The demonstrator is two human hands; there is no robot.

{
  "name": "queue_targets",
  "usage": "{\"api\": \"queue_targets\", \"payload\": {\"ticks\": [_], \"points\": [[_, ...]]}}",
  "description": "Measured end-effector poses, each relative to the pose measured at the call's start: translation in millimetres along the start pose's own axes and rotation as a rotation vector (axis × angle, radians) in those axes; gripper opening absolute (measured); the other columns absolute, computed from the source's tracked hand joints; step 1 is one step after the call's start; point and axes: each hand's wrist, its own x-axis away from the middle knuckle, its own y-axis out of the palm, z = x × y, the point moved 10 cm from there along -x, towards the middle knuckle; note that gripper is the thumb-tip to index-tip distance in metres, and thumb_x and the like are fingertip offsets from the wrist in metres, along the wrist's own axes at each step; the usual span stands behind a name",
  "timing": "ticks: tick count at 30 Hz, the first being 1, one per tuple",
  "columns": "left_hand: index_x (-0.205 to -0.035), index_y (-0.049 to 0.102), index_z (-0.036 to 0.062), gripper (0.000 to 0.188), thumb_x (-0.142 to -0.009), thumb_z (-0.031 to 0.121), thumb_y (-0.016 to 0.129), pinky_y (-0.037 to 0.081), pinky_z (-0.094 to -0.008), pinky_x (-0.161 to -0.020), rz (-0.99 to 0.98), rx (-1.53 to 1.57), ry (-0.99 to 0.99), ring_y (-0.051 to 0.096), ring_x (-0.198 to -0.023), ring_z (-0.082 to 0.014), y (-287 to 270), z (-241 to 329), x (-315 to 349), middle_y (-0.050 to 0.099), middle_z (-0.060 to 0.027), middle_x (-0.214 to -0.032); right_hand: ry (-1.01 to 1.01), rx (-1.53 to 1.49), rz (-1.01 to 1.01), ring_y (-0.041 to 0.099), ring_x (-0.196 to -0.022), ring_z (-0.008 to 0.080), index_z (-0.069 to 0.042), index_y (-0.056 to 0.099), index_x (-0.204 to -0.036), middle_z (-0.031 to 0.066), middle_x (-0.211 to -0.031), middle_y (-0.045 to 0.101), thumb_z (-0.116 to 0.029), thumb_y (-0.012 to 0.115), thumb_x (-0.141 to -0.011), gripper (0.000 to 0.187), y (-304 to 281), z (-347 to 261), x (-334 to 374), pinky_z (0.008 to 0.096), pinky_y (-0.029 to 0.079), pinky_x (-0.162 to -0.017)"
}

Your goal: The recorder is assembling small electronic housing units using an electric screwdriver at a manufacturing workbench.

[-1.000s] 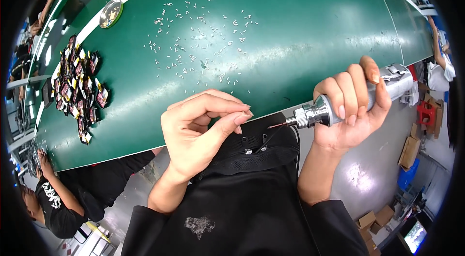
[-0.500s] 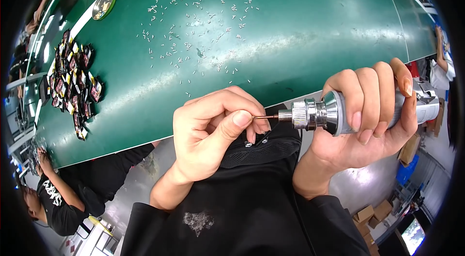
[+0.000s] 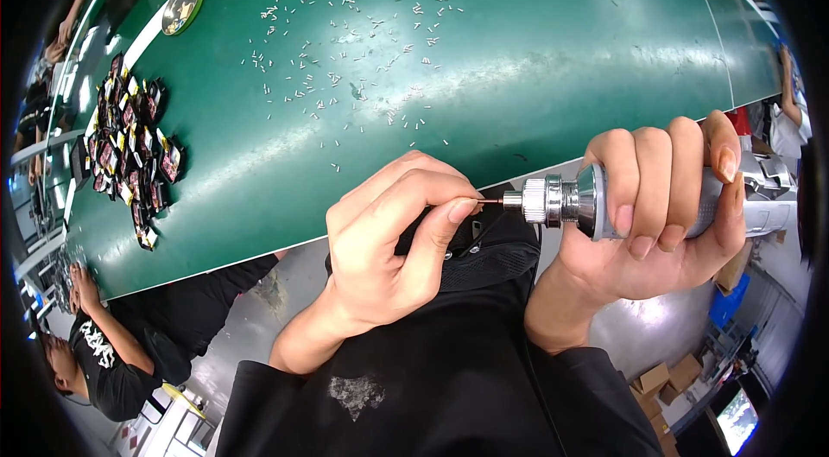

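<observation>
One green tabletop [image 3: 561, 51] fills the upper scene. Just off its near edge, the wearer's two hands meet over one driver [image 3: 546, 200], a thick silver cylinder with one thin coppery bit [image 3: 492, 200] pointing left.

The right hand [image 3: 649, 198], toward the tabletop's right, has its fingers curled around the driver's barrel. The left hand [image 3: 384, 245], overlapping the middle of the tabletop's near edge, has thumb and forefinger pinched together around the tip of the bit; whether a tiny piece sits there too is hidden.

On the tabletop, left of its middle and toward the far side, lie well over a hundred small white pins [image 3: 333, 77], too many to count exactly, some single, some in little clusters. At the tabletop's left end is one pile of black pieces [image 3: 129, 146] with yellow and white patches, more than a dozen, overlapping too much for an exact count.

There is one container on the tabletop: a round dish [image 3: 202, 1] with a greenish rim, at the far left beyond the pile. It holds a few pale and yellowish bits, too small to identify.

Below the tabletop's near edge are one black bag [image 3: 484, 263] at the wearer's waist, one co-worker [image 3: 121, 371] in black at left, and at least two cardboard boxes [image 3: 685, 371] at right
</observation>
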Motion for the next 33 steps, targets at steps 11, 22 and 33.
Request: {"api": "queue_targets", "payload": {"ticks": [11, 22, 33], "points": [[-0.097, 0.062, -0.0106, 0.037, -0.098, 0.022, 0.043, 0.045, -0.025, -0.06, 0.046, -0.265, 0.033, 0.057, -0.069, -0.0167, -41, 17, -36, 0.062, -0.0161, -0.082, -0.044, -0.147, 0.142, 0.035, -0.039, 0.0084, -0.005, 0.049, -0.091, -0.0026, -0.051, 0.036, -0.016, 0.045, -0.091, 0.012, -43, -8, -13, 0.0257, 0.036, -0.046], [-0.104, 0.056, -0.0025, 0.027, -0.087, 0.019, 0.06, 0.048, -0.0338, -0.065, 0.059, -0.947, 0.16, 0.061, -0.07, -0.0213, -87, -24, -234, 0.062, -0.0113, -0.077, 0.016, -0.226, 0.298, 0.033, -0.039, 0.0082, -0.007, 0.046, -0.086, -0.0023, -0.05, 0.033, -0.015, 0.046, -0.091, 0.009, -91, 18, -9, 0.0259, 0.036, -0.045], [-0.114, 0.053, -0.0016, 0.035, -0.082, 0.011, 0.061, 0.044, -0.0406, -0.089, 0.033, -1.284, 0.193, 0.053, -0.102, -0.0346, -74, -68, -317, 0.057, -0.0184, -0.104, 0.093, -0.175, 0.281, 0.033, -0.038, 0.0097, -0.008, 0.043, -0.086, -0.001, -0.049, 0.034, -0.016, 0.045, -0.089, 0.009, -89, 19, -12, 0.0275, 0.036, -0.045]]}}
